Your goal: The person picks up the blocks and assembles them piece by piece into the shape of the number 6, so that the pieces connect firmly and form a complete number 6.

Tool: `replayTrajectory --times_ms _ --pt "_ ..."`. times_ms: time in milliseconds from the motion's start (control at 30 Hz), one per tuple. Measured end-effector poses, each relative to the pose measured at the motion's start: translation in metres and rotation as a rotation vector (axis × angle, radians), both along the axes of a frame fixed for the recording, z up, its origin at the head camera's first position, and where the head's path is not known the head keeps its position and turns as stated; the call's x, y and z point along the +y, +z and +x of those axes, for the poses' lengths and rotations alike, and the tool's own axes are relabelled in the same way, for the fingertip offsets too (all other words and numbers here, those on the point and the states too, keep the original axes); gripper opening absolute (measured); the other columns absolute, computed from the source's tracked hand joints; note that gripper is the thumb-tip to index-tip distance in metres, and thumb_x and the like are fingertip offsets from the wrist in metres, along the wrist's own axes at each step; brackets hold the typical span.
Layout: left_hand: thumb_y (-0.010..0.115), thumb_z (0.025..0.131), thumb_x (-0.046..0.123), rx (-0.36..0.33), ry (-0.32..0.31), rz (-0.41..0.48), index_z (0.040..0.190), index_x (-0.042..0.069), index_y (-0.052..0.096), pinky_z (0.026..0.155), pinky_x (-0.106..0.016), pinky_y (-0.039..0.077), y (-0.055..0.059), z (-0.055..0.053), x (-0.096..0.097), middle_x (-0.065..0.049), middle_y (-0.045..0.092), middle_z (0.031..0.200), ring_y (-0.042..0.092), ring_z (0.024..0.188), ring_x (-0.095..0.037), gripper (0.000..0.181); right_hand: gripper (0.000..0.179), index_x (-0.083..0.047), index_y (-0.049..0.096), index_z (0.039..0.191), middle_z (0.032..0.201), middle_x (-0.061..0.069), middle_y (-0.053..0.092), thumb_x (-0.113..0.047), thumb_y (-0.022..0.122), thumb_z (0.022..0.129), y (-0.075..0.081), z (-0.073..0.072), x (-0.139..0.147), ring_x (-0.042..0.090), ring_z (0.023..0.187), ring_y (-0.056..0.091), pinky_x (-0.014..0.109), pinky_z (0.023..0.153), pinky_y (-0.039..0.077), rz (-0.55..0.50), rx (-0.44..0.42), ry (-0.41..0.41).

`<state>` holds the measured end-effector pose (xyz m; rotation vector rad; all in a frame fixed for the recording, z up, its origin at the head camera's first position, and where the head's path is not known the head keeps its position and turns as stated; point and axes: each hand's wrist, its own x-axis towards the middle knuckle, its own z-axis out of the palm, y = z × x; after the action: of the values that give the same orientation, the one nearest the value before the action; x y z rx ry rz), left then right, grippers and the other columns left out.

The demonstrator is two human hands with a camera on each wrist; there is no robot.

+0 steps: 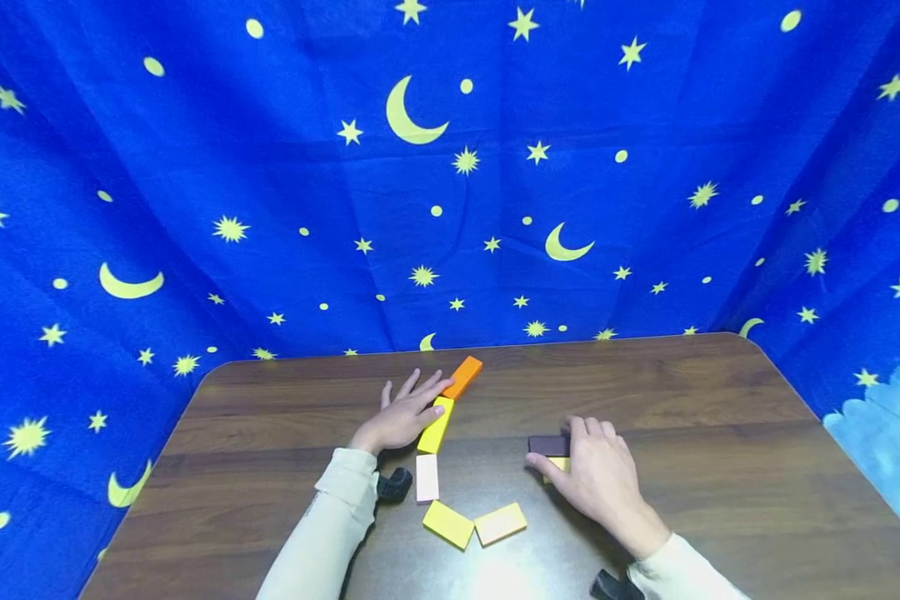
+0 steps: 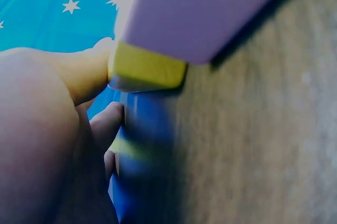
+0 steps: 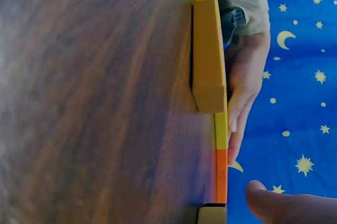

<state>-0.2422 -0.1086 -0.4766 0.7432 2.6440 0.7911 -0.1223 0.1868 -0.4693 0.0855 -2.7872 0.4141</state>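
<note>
My left hand lies with straight, spread fingers over the left of the table, beside an orange block and a yellow block set end to end. Its index finger touches the orange block and its thumb rests at the yellow one. A pale pink block sits below them, close to the left wrist. My right hand hovers over a dark brown block and a yellowish block, partly covering both. In the right wrist view, its thumb stands apart from the blocks; the other fingers are hidden.
A yellow block and a cream block lie angled on the wooden table, their near corners meeting. Blue cloth with stars and moons hangs behind the table and at its sides.
</note>
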Motion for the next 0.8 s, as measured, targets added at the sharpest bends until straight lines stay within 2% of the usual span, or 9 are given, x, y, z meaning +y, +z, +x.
replayTrajectory --times_ms 100,267,433,600,800 --pt "0.041 0.109 0.035 0.001 0.001 0.004 0.158 0.025 0.034 0.113 -0.069 -0.013 0.000 0.000 0.000 -0.004 0.021 0.167 0.001 0.154 -0.036 0.051 0.084 0.007 0.065 0.114 0.099 0.022 0.067 -0.067 0.075 0.077 -0.001 -0.002 -0.001 0.039 0.093 0.061 0.052 0.079 0.050 0.040 -0.012 -0.014" --pt "0.041 0.109 0.035 0.000 0.008 0.011 0.158 0.025 0.034 0.113 -0.068 -0.013 0.000 0.001 -0.001 -0.004 0.021 0.167 0.001 0.154 -0.035 0.051 0.079 0.004 0.066 0.103 0.090 0.019 0.066 -0.069 0.075 0.074 -0.002 -0.006 -0.003 0.035 0.085 0.059 0.049 0.070 0.045 0.082 -0.048 -0.023" --pt "0.041 0.109 0.035 -0.008 0.019 0.010 0.158 0.026 0.035 0.113 -0.067 -0.014 -0.001 0.001 -0.001 -0.003 0.021 0.167 0.001 0.154 -0.035 0.051 0.077 0.002 0.065 0.097 0.090 0.019 0.066 -0.070 0.075 0.073 -0.001 -0.009 -0.005 0.037 0.085 0.060 0.050 0.070 0.045 0.115 -0.087 -0.029" --pt "0.041 0.109 0.035 -0.007 0.017 0.012 0.158 0.026 0.034 0.113 -0.067 -0.014 -0.001 0.001 -0.002 -0.003 0.021 0.167 0.000 0.154 -0.035 0.051 0.073 0.000 0.063 0.089 0.085 0.018 0.063 -0.070 0.076 0.071 -0.001 -0.012 -0.006 0.037 0.082 0.058 0.049 0.068 0.043 0.128 -0.076 -0.030" --pt "0.040 0.109 0.036 -0.002 0.008 0.015 0.159 0.026 0.034 0.113 -0.067 -0.013 -0.001 0.001 -0.002 -0.003 0.021 0.167 0.000 0.154 -0.034 0.051 0.072 0.000 0.063 0.090 0.085 0.019 0.062 -0.068 0.077 0.071 0.000 -0.013 -0.006 0.038 0.083 0.057 0.049 0.069 0.044 0.127 -0.088 -0.035"
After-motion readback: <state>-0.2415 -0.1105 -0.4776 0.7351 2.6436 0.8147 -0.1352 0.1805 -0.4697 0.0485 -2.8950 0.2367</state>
